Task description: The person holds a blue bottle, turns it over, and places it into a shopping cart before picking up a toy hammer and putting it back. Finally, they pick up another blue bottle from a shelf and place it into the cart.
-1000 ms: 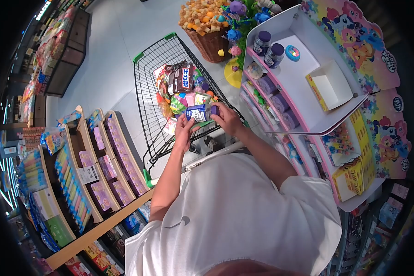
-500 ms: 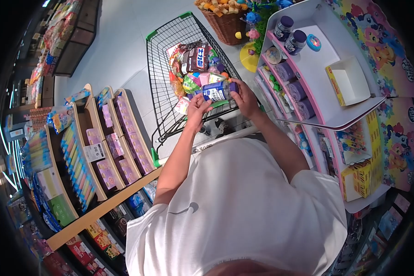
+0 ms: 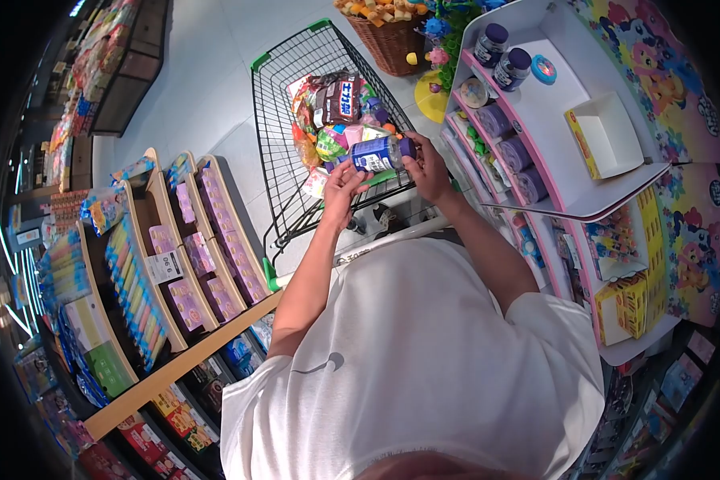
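Note:
A clear jar (image 3: 376,155) with a blue label and a purple lid lies sideways between my two hands, above the near part of the shopping cart (image 3: 274,164). My right hand (image 3: 429,170) grips its lid end. The fingers of my left hand (image 3: 342,190) close on the other end. Below and beyond the jar, the cart holds several snack packs, among them a dark brown bag (image 3: 328,104) with white lettering and a green pack (image 3: 332,144). Part of the load is hidden behind the jar and my hands.
At right stands a display shelf (image 3: 556,104) with purple-lidded jars (image 3: 510,70) and an open yellow-edged box (image 3: 608,138). Slanted racks of packets (image 3: 186,304) fill the left. A wicker basket (image 3: 392,46) stands past the cart, whose handle (image 3: 396,240) crosses before my body.
The jar has turned slightly in my hands, so its label shows at a different angle. Both hands keep their hold, and the view has shifted a little.

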The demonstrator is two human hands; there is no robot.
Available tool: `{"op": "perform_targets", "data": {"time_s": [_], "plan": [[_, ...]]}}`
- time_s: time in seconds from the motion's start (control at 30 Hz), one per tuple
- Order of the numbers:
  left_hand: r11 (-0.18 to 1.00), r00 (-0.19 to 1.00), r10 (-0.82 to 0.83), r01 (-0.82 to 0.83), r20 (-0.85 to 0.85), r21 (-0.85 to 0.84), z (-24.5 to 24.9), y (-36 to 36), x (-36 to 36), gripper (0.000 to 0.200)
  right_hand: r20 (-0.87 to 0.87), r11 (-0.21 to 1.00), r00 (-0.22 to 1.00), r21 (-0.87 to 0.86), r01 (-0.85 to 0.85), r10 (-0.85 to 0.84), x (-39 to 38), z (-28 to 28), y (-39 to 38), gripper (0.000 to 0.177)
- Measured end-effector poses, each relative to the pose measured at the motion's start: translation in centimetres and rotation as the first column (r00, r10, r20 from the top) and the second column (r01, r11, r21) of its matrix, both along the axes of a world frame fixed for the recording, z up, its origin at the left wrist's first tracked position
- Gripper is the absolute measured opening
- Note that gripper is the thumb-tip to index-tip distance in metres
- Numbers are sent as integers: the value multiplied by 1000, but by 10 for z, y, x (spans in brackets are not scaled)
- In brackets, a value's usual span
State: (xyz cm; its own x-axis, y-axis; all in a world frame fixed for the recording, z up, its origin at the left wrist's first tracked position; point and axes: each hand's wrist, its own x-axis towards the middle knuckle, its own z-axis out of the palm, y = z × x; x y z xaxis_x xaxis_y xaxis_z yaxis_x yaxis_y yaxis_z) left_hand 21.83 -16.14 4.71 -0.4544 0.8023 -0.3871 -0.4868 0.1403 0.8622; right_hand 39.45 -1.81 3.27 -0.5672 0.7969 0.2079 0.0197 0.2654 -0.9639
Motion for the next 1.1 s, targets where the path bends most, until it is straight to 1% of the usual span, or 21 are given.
{"op": "perform_targets", "data": {"time_s": [0.13,0.23,0.3,0.43,0.53,0.63,0.73,0.83,0.93,1.03,1.1], "plan": [[1000,1000,18,-18,22,-2,1,-1,-1,44,-4,999,1000,34,13,-13,-1,-1,1,49],[999,999,34,-35,42,4,0,-2,-1,45,50,1000,999,-5,7,-7,0,1,1,48],[999,998,45,-45,48,4,1,-1,-1,44,74,1000,997,4,17,-17,0,1,2,45],[998,998,59,-58,23,-17,1,-1,-1,43,154,1000,988,0,30,-30,-1,1,3,41],[998,998,60,-60,24,-8,0,-1,-1,43,152,999,987,31,42,-46,-1,1,3,40],[998,998,66,-66,20,0,-2,-2,0,43,172,996,984,76,42,-55,0,1,2,34],[998,998,63,-63,16,-2,-4,-2,0,43,197,998,979,56,42,-53,1,1,2,35],[998,998,58,-58,19,-16,-4,-2,0,41,138,989,986,124,79,-96,0,12,-2,39],[1000,1000,26,-26,17,-17,-5,-2,-1,36,86,991,993,117,72,-82,-2,12,-1,42],[999,1000,-5,5,17,-35,-10,-2,-3,33,83,982,993,179,67,-82,0,12,1,42],[998,1000,-19,20,13,-54,-8,-1,-2,33,81,980,992,182,76,-92,-1,12,1,41]]}}
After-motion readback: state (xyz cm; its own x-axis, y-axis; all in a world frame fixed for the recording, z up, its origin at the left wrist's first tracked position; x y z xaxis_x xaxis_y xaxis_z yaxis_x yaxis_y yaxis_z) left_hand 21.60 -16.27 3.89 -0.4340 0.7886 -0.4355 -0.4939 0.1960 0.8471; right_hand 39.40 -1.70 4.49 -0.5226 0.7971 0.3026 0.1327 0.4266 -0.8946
